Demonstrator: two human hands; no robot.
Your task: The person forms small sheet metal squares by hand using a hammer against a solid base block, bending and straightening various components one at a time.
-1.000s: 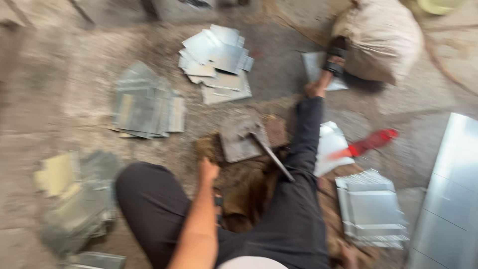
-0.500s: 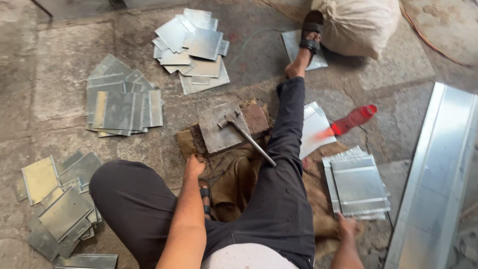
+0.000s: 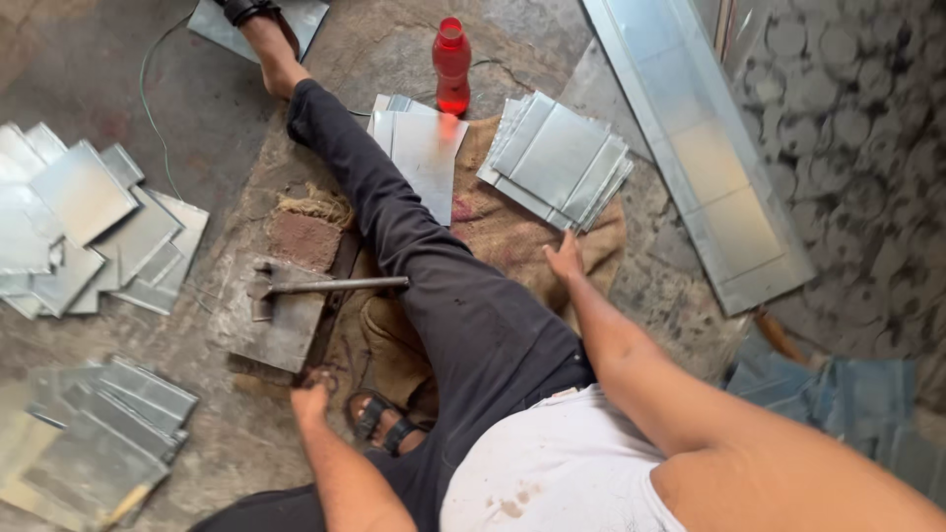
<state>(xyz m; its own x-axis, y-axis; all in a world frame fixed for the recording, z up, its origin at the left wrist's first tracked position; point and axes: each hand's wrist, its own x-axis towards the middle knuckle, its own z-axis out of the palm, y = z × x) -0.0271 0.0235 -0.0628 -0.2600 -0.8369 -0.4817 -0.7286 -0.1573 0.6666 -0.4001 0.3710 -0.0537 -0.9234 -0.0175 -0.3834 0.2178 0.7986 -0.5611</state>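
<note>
- Swung round to the right since half a second ago: red bottle, then lying off to the right of the leg, now near the top middle, upright beyond the outstretched leg.
- Right hand, earlier out at the lower edge beside the sheet stack, now planted flat on the burlap sacking, fingers together and pointing toward the stack of cut metal sheets; near that stack but not touching it, nothing gripped.
- Left hand down on the ground at the near edge of the metal plate, knuckles bent; fingers curled under, grip on anything impossible to tell.
- Hammer lying across the plate, head at the left, handle reaching right to touch the trouser leg; untouched by either hand.
- Brick-coloured block just beyond the plate, frayed sack edge on top of it.
- Pale single sheet on the sacking between leg and sheet stack, red glow from the bottle on its upper edge.
- Long folded metal channel running diagonally at the right, well apart from both hands.
- Scattered sheet piles at the left: one spread level with the plate, another nearer, lower left.
- Sandalled foot tucked under by the left hand; other foot resting on a sheet at the top edge.
</note>
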